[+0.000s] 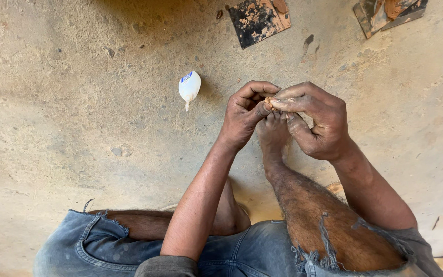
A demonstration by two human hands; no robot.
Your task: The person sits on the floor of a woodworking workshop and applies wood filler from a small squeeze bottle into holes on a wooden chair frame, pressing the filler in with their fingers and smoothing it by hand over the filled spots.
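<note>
Person sits on the floor (67,128), legs out, bare foot (274,134) just under both hands.

Left hand (244,115): fingers curled in, thumb and fingertips pinching one end of a small tan lump (269,103). Right hand (316,120): fingers bent over, thumb and forefinger pinching the other end. So both hands are closed on the same lump, meeting at the fingertips and held up above the foot, not resting on the floor. Held that high and close, it looks like fine fingertip work, probably to keep the lump off the dusty floor. What the lump is made of: can't tell, it's mostly hidden by the fingers. Both hands are smeared with the same reddish-brown dirt.

Containers: one white squeeze bottle (189,87) lies on its side on the floor, left of the hands and apart from them, nozzle pointing toward the person. Cap state and contents not visible; the bottle is opaque.

Near the floor's far edge: a dark stained tile (257,19) above the hands and a second tile (388,14) toward the far right corner, both smeared with brown patches. Neither is within reach of the hands right now.

Torn denim shorts (129,246) at the near edge.
</note>
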